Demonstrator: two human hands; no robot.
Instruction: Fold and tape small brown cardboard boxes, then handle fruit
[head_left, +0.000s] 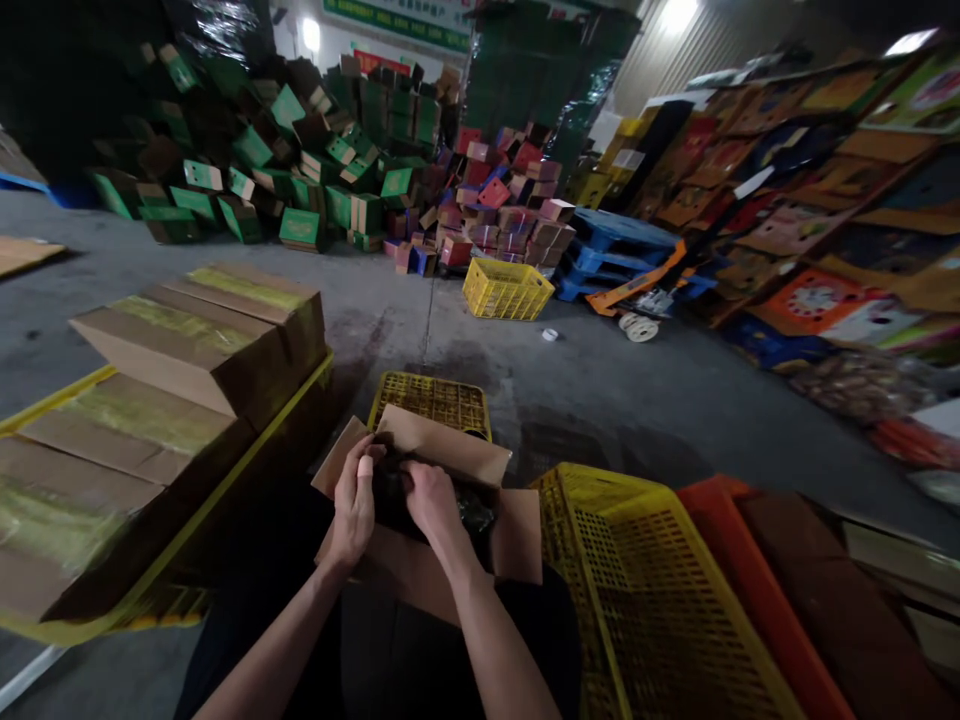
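An open cardboard box stands between my knees with its flaps folded out. Inside lies dark, shiny material, perhaps plastic film; its kind is hard to make out in the dim light. My left hand is at the box's left side, fingers bent in over the rim, with a pale wrap round one finger. My right hand reaches into the middle of the box, its fingers closed at the dark material. The fingertips of both hands are partly hidden.
Taped cartons fill a yellow crate at my left. At my right are a yellow crate and an orange crate holding cartons. Another yellow crate sits just beyond the box. Farther off are piled green boxes and a pallet jack.
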